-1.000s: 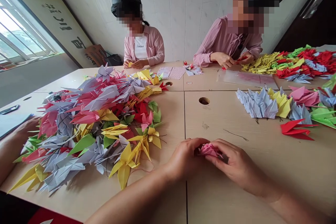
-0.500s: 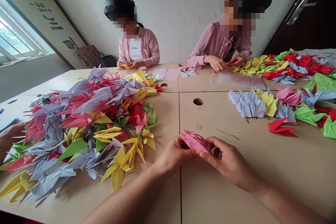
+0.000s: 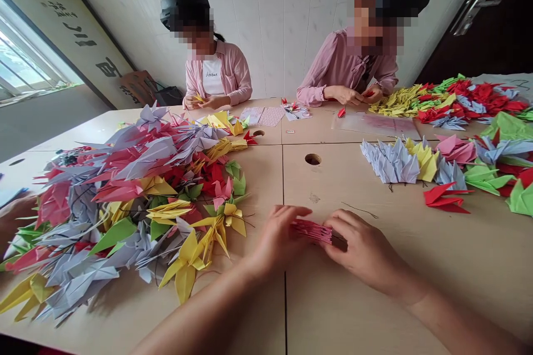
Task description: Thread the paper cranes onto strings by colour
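One pink paper stack, broadside before, now edge-on between fingers

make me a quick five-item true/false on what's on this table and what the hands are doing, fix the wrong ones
1. The left hand and right hand are both on a pink paper bundle. True.
2. The large mixed-colour pile lies to the right of both hands. False: it lies to their left.
3. A loose dark thread lies on the table, beyond the right hand. True.
4. The folded piece on the near side of the pale grey and yellow row is green. False: it is red.
5. Two other people sit at the far side of the table. True.
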`<state>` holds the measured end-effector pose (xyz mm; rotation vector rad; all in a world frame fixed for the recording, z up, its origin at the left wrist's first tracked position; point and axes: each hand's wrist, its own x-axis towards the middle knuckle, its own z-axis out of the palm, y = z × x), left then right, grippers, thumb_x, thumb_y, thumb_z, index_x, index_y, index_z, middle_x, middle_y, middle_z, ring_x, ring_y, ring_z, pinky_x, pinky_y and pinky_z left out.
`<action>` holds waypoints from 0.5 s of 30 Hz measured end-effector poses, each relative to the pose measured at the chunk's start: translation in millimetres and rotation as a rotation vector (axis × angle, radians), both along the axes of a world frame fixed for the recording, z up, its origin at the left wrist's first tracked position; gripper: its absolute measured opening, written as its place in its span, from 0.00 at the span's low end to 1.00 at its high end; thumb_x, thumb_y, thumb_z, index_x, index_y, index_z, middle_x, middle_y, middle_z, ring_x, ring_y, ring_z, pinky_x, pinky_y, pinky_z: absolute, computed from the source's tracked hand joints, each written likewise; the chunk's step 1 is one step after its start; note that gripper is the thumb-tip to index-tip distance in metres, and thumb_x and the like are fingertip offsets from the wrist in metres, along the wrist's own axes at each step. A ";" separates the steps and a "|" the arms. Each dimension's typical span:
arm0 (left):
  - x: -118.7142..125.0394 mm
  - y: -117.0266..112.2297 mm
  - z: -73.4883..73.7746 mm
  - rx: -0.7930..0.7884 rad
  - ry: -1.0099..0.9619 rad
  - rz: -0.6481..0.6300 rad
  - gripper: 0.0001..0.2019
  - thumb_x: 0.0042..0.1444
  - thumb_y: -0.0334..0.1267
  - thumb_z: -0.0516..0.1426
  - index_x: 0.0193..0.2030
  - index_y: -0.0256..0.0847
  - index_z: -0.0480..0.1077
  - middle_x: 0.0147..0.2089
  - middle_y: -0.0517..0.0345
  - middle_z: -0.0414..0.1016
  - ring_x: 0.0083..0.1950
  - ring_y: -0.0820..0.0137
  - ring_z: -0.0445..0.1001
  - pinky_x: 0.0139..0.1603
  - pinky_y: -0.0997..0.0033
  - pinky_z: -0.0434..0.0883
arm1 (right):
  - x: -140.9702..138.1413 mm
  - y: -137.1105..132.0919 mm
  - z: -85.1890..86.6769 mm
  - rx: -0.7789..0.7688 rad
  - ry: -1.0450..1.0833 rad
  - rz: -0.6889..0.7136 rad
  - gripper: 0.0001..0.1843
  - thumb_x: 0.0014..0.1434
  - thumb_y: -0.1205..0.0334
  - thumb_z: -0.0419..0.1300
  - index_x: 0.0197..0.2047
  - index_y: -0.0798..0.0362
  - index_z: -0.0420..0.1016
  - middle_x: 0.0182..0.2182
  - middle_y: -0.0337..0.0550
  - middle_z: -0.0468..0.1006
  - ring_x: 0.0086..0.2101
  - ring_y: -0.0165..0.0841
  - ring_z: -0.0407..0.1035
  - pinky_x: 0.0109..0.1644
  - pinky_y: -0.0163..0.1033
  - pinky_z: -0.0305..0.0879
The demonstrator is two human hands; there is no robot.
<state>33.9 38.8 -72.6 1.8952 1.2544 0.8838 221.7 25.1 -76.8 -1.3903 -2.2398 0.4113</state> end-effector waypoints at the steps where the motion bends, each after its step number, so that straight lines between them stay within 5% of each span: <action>1: -0.1 -0.4 -0.8 0.037 0.054 -0.059 0.17 0.45 0.27 0.62 0.43 0.43 0.74 0.41 0.57 0.77 0.45 0.67 0.69 0.48 0.69 0.66 | -0.1 -0.2 -0.3 -0.012 -0.009 0.018 0.06 0.55 0.69 0.54 0.35 0.51 0.70 0.36 0.42 0.73 0.37 0.35 0.69 0.39 0.42 0.68; 6: 0.1 -1.8 -5.7 0.053 0.119 -0.146 0.10 0.51 0.30 0.59 0.41 0.43 0.74 0.37 0.57 0.77 0.41 0.69 0.71 0.44 0.72 0.67 | 1.4 -1.0 -7.2 0.036 -0.031 0.078 0.16 0.58 0.68 0.53 0.50 0.50 0.69 0.45 0.45 0.74 0.47 0.38 0.69 0.49 0.46 0.69; 10: 0.7 -1.7 -6.8 0.029 0.153 -0.120 0.12 0.49 0.27 0.58 0.41 0.41 0.74 0.39 0.56 0.77 0.41 0.68 0.72 0.44 0.71 0.67 | 3.0 -2.8 -17.9 0.193 -0.118 0.062 0.35 0.61 0.60 0.54 0.68 0.50 0.46 0.60 0.53 0.63 0.59 0.44 0.59 0.58 0.53 0.63; 15: 1.6 -1.5 -8.8 0.035 0.191 -0.100 0.14 0.48 0.26 0.56 0.42 0.40 0.73 0.38 0.54 0.75 0.40 0.67 0.71 0.43 0.70 0.67 | -1.4 -7.8 -25.3 0.257 -0.229 0.122 0.44 0.63 0.50 0.50 0.70 0.52 0.24 0.67 0.54 0.49 0.64 0.46 0.46 0.62 0.55 0.58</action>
